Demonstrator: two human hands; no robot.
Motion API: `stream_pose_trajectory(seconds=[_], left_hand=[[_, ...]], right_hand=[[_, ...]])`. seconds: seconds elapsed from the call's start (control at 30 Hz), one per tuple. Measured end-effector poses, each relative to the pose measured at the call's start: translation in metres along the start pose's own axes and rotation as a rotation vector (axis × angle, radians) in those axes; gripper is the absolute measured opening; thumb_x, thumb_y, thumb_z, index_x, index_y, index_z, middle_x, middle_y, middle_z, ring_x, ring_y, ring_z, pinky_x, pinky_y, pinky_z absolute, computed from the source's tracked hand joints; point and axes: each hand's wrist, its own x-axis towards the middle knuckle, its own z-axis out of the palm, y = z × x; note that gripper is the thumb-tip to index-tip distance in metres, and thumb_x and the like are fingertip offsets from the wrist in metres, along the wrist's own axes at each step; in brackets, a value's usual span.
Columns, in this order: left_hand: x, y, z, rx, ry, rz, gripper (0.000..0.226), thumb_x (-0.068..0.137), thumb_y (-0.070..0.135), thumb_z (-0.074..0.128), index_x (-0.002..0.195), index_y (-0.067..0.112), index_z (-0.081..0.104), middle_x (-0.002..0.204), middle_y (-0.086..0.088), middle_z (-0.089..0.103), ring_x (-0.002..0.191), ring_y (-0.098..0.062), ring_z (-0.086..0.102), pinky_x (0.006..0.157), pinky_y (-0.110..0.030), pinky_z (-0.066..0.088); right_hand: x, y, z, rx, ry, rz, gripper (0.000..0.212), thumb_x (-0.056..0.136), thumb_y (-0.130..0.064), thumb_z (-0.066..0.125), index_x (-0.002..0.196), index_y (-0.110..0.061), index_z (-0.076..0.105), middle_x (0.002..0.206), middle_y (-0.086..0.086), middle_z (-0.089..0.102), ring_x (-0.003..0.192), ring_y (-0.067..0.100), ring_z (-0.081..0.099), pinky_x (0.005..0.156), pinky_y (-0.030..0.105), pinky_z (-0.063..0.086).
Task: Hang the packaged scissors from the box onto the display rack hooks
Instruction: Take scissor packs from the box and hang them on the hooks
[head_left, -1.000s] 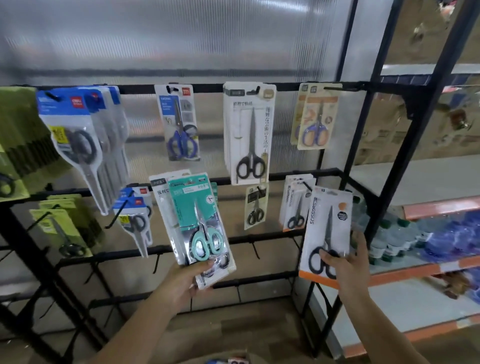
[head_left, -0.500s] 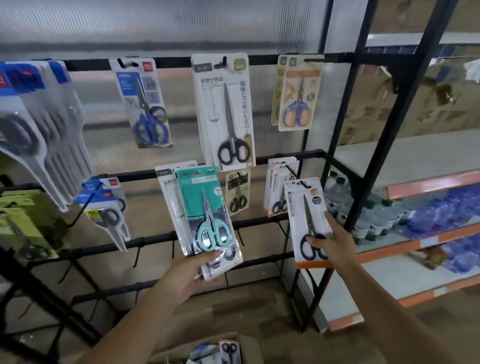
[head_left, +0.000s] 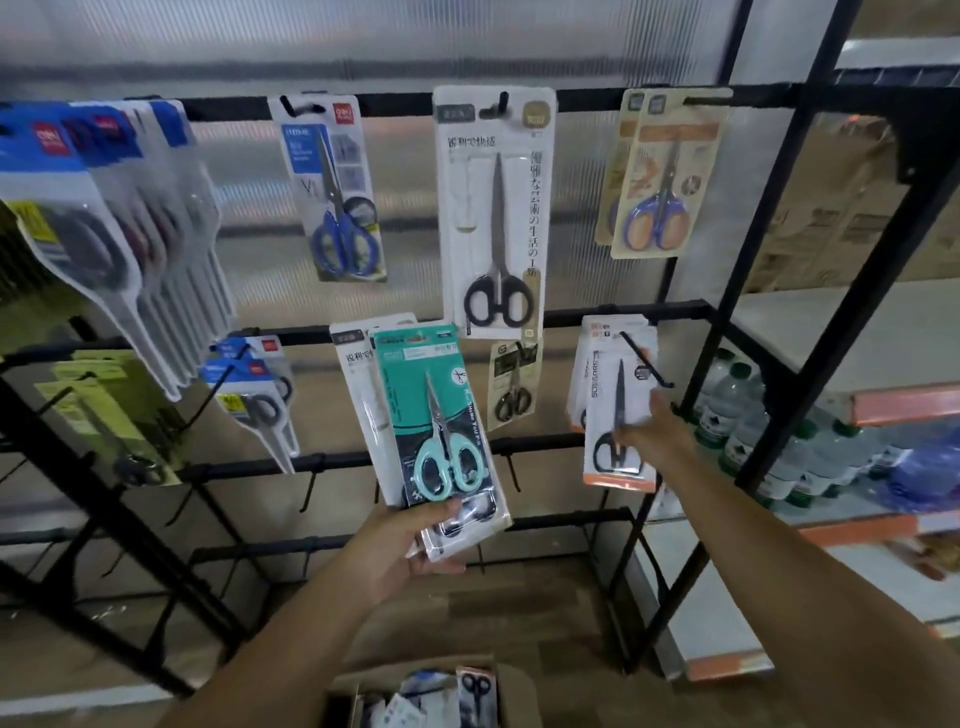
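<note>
Now the right hand (head_left: 649, 436) has carried its white pack of black scissors (head_left: 618, 415) up onto the right hook (head_left: 644, 364), fingers pinching it, so this pack is almost hung, while the left hand (head_left: 410, 545) grips the teal packs (head_left: 431, 415) above the near box (head_left: 431, 696).

- Water bottles (head_left: 737, 415) with green caps stand on the right-hand shelf (head_left: 857, 530).
- Cardboard cartons (head_left: 831, 228) are stacked far right.
- A translucent ribbed panel (head_left: 363, 41) forms the back wall.

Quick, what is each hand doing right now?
Left hand: gripping a stack of scissor packs.
Right hand: holding the white-and-orange scissor pack at the hook.
</note>
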Motion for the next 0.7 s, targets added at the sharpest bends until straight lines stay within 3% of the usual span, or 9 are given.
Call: stream_pose_trajectory(seconds=[0.1, 0.17, 0.27, 0.4, 0.53, 0.63, 0.7], left_hand=[[-0.007, -0.001, -0.006, -0.010, 0.041, -0.001, 0.048, 0.059, 0.006, 0.072, 0.105, 0.012, 0.061, 0.085, -0.004, 0.074, 0.078, -0.024, 0.069, 0.049, -0.036, 0.056], [-0.011, -0.001, -0.011, -0.014, 0.065, -0.008, 0.050, 0.059, 0.007, 0.073, 0.107, 0.012, 0.061, 0.090, -0.006, 0.074, 0.078, -0.024, 0.070, 0.050, -0.036, 0.056], [-0.016, -0.001, -0.020, -0.001, 0.096, -0.019, 0.054, 0.057, 0.004, 0.074, 0.110, 0.007, 0.061, 0.091, -0.009, 0.073, 0.074, -0.023, 0.071, 0.049, -0.032, 0.055], [-0.023, -0.006, -0.029, 0.043, 0.101, -0.035, 0.042, 0.069, -0.013, 0.068, 0.105, 0.008, 0.064, 0.084, -0.002, 0.075, 0.070, -0.017, 0.071, 0.050, -0.030, 0.055], [-0.037, -0.010, -0.034, 0.064, 0.067, -0.017, 0.044, 0.068, -0.015, 0.070, 0.103, 0.011, 0.064, 0.085, -0.002, 0.075, 0.070, -0.014, 0.072, 0.050, -0.030, 0.055], [-0.049, -0.008, -0.039, 0.015, 0.045, -0.007, 0.047, 0.060, -0.002, 0.081, 0.103, 0.010, 0.064, 0.084, -0.004, 0.075, 0.070, -0.015, 0.072, 0.051, -0.030, 0.055], [-0.054, -0.005, -0.045, -0.070, 0.076, -0.006, 0.041, 0.062, 0.010, 0.075, 0.102, 0.007, 0.064, 0.080, -0.006, 0.074, 0.067, -0.017, 0.072, 0.051, -0.030, 0.056]], right_hand=[[-0.010, -0.012, 0.021, 0.061, -0.024, 0.057, 0.071, 0.081, -0.025, 0.071, 0.141, -0.013, 0.034, 0.140, 0.015, 0.042, 0.124, 0.031, 0.044, 0.096, 0.033, 0.039], [-0.034, -0.024, 0.036, 0.239, -0.122, 0.018, 0.047, 0.084, -0.029, 0.068, 0.124, -0.010, 0.053, 0.126, 0.011, 0.057, 0.115, 0.027, 0.054, 0.096, 0.033, 0.041], [-0.094, -0.043, 0.052, 0.388, -0.446, -0.070, 0.029, 0.080, -0.041, 0.068, 0.098, -0.018, 0.065, 0.088, 0.000, 0.069, 0.081, 0.012, 0.066, 0.076, 0.029, 0.054], [-0.144, -0.058, 0.075, 0.417, -0.642, -0.200, 0.015, 0.079, -0.022, 0.073, 0.088, -0.029, 0.064, 0.080, -0.012, 0.069, 0.073, 0.004, 0.066, 0.060, 0.017, 0.051], [-0.164, -0.060, 0.090, 0.571, -0.618, -0.237, 0.024, 0.075, 0.002, 0.072, 0.085, -0.019, 0.068, 0.083, -0.008, 0.071, 0.072, 0.002, 0.068, 0.064, 0.017, 0.053], [-0.173, -0.066, 0.090, 0.615, -0.575, -0.248, 0.023, 0.077, 0.003, 0.069, 0.092, -0.014, 0.067, 0.092, 0.001, 0.072, 0.082, 0.014, 0.069, 0.071, 0.026, 0.057], [-0.174, -0.071, 0.089, 0.643, -0.546, -0.230, 0.026, 0.080, 0.005, 0.065, 0.102, -0.008, 0.062, 0.104, 0.014, 0.068, 0.094, 0.027, 0.066, 0.080, 0.038, 0.056]])
